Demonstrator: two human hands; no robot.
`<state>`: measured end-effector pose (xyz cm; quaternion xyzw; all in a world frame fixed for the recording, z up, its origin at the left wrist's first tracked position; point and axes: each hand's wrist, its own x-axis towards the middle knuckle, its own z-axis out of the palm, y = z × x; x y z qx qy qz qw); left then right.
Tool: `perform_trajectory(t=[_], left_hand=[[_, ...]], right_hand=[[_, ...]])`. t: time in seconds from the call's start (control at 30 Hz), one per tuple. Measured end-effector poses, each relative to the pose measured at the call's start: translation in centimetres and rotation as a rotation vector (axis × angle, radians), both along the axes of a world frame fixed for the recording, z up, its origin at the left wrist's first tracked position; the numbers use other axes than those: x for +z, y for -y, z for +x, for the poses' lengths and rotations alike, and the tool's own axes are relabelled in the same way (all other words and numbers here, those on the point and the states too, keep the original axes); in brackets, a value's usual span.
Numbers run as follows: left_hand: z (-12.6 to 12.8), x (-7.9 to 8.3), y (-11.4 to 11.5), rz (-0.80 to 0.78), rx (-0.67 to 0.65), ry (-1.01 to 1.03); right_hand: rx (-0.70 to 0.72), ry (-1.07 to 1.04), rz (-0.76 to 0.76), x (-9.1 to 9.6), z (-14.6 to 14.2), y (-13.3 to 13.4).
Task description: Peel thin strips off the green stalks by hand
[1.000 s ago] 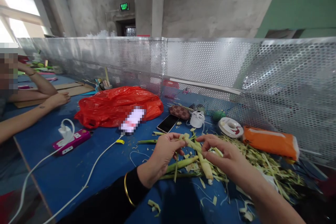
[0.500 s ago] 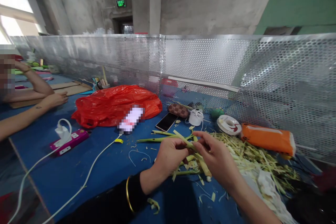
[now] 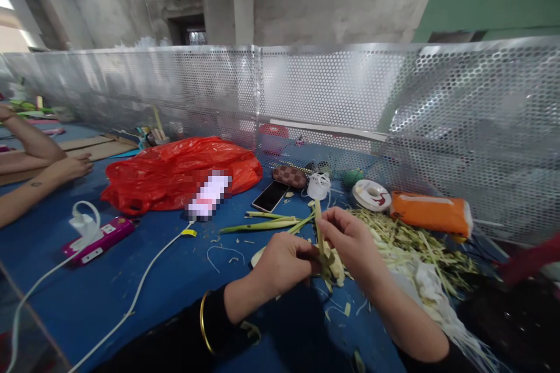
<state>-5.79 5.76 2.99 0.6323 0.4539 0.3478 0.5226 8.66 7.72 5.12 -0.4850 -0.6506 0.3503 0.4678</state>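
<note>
My left hand [image 3: 285, 263] is closed, its thumb and fingers pinching the lower part of a pale green plant strip [image 3: 319, 224]. The strip stands nearly upright between my hands. My right hand [image 3: 350, 238] is pinched on the same strip higher up, thumb and forefinger together. Just beyond my left hand, green stalks [image 3: 262, 225] lie on the blue table [image 3: 170, 297]. Pale peeled pieces [image 3: 336, 270] lie under and beside my fingers, partly hidden by them. Right of my right hand spreads a heap of shredded plant strips [image 3: 420, 245].
Behind are a dark phone [image 3: 271, 196], a checkered case [image 3: 289, 176], a white spool [image 3: 371, 194] and an orange packet [image 3: 431, 213]. Left lie a red plastic bag [image 3: 175, 172], a lit phone, a purple power strip [image 3: 100, 240] and cables. Another person's arm [image 3: 44, 186] rests far left.
The strip has swung from a slant to nearly upright, and my right fingers have closed on it. The view has turned a little to the right.
</note>
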Motion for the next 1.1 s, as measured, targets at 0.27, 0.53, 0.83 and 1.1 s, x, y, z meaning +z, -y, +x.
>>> perform_trajectory(t=[0.27,0.53,0.83,1.1], left_hand=[[0.1,1.1,0.3,-0.113,-0.092,0.006],[-0.5,0.9,0.0,-0.290,-0.173,0.117],[-0.6,0.9,0.0,-0.406,-0.095,0.298],[-0.3,0.7,-0.3,-0.382,0.121,0.352]], right_hand=[[-0.103,-0.368,-0.031,0.5,0.2,-0.3],[-0.049,-0.455,-0.172,0.4,-0.5,-0.4],[-0.020,-0.480,-0.204,-0.4,-0.7,-0.6],[0.047,-0.418,-0.094,-0.7,-0.3,-1.0]])
